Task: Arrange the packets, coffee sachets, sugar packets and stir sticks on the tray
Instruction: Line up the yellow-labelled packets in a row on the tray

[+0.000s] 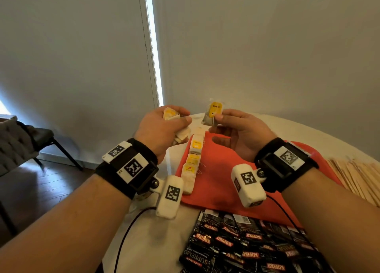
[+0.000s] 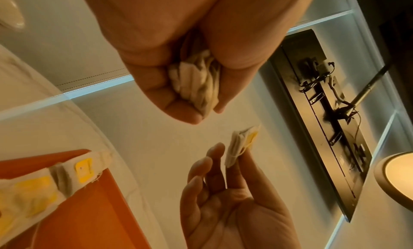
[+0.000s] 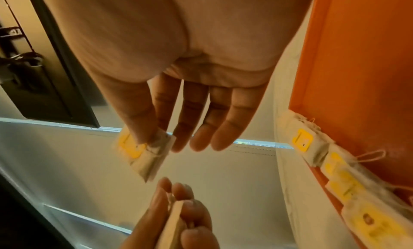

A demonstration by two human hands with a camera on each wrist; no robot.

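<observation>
My left hand (image 1: 164, 126) grips a bunch of white tea bags with yellow tags (image 1: 170, 114), held above the table's far left; the bunch (image 2: 196, 86) shows between curled fingers in the left wrist view. My right hand (image 1: 236, 128) pinches a single tea bag (image 1: 212, 113) between thumb and forefinger, the other fingers straight; the right wrist view shows that bag (image 3: 143, 152) too. Below lies the red tray (image 1: 222, 180) with a row of tea bags (image 1: 193, 159) along its left edge.
A heap of black Kopiko coffee sachets (image 1: 246, 244) lies on the white table (image 1: 148, 242) near me. Wooden stir sticks (image 1: 357, 176) are spread at the right beyond the tray. A dark chair (image 1: 41, 137) stands on the floor at the left.
</observation>
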